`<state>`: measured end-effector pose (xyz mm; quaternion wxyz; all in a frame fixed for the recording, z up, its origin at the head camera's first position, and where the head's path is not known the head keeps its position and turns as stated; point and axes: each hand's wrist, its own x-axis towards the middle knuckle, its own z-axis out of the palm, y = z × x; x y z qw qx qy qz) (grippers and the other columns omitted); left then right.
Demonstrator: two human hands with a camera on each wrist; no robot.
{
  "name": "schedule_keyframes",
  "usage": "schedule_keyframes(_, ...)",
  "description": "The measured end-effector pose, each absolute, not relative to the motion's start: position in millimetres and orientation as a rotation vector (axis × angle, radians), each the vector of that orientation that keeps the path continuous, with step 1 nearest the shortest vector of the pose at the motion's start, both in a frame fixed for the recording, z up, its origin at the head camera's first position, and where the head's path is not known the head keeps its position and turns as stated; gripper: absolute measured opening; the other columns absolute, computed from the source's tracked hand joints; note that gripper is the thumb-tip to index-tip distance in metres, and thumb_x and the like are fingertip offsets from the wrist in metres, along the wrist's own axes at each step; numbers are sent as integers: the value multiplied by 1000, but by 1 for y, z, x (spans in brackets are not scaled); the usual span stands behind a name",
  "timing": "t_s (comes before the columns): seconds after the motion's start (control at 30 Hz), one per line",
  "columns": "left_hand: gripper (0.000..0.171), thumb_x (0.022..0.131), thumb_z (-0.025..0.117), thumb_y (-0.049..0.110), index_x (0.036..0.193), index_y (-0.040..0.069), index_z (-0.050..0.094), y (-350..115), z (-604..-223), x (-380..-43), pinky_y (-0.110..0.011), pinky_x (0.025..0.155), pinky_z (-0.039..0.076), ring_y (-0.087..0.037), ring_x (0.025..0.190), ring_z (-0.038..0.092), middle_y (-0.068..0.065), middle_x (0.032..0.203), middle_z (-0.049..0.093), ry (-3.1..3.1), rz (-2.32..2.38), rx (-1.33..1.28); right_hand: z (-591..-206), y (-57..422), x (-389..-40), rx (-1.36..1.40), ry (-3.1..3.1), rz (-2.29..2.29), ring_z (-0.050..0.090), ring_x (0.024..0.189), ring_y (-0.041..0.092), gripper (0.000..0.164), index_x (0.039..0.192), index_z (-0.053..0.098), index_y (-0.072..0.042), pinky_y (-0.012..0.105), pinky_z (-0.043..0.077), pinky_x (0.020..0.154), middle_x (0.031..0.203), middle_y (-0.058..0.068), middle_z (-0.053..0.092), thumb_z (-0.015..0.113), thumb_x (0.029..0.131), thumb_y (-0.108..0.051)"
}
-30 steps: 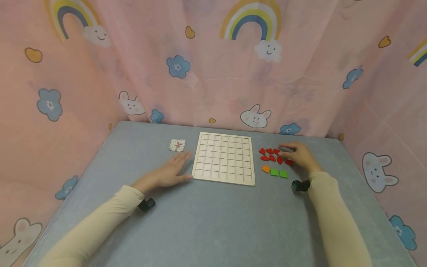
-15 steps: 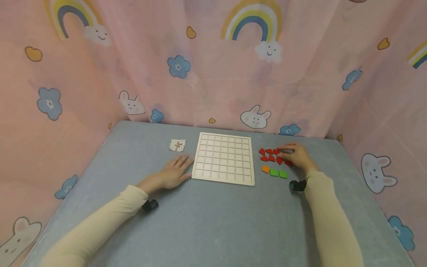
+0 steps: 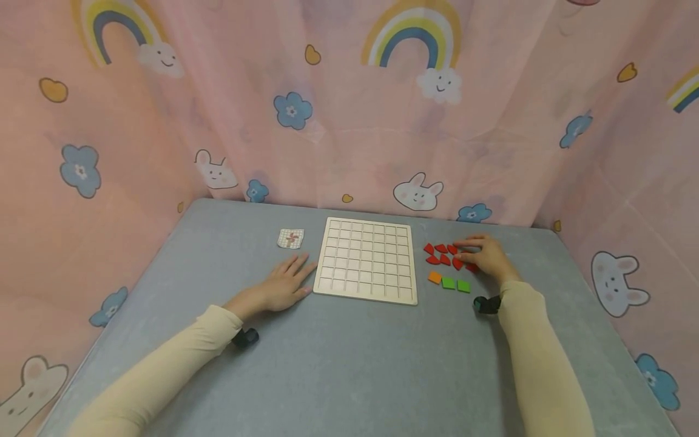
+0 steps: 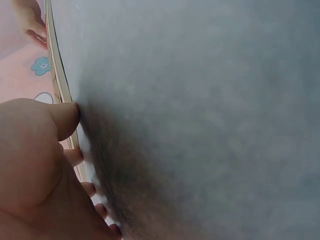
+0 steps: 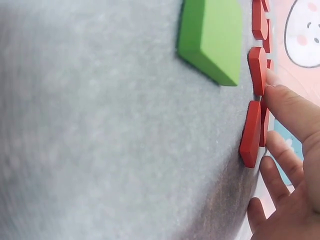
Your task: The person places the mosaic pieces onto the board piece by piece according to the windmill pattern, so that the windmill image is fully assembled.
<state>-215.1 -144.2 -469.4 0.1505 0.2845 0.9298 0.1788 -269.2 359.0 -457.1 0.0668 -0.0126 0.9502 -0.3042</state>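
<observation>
A pale wooden grid board lies flat in the middle of the table. My left hand rests on the table with spread fingers, its tips at the board's left edge. In the left wrist view, the thumb is beside that edge. Right of the board lie several red quarter-round pieces. My right hand is over the rightmost of them, fingers extended and partly covering them. In the right wrist view, its thumb is close by a red piece; contact is unclear.
Below the red pieces lie an orange square tile and two green square tiles. A small card with a red figure on a grid lies left of the board. Pink printed curtains stand behind the grey table.
My left hand has shifted slightly right and settled by the board's edge. The right hand has moved slightly left over the red pieces, then stayed still. The board and tiles look unmoved.
</observation>
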Motion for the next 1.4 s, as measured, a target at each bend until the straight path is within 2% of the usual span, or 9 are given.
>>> schedule_keyframes(0.6,70,112,52,30,170,6,21,-148,-481,-219,-70,125,13,-51,161,8,-28,174,12,2720,559,860,-456,358,-267,-48,2869,-945,27,146,61,45,140,64,6,75,21,119,156,39,36,72,103,-19)
schedule_keyframes(1.0,65,113,51,28,169,10,24,-145,-466,-215,-70,126,10,-51,161,5,-29,175,8,2657,519,822,-456,357,-267,-52,2880,-939,29,145,60,43,138,65,8,75,23,118,155,39,37,71,103,-18)
schedule_keyframes(1.17,65,114,46,34,171,12,23,-143,-465,-216,-67,127,10,-48,162,4,-26,176,8,2664,479,790,-458,358,-269,-30,2890,-942,30,145,60,41,136,66,8,74,22,119,154,38,38,71,103,-16)
schedule_keyframes(1.4,67,113,48,41,171,16,24,-136,-463,-219,-67,126,13,-48,162,9,-26,175,11,2696,409,744,-461,359,-271,-54,2918,-925,33,143,59,41,133,67,10,73,25,119,151,38,42,73,102,-16)
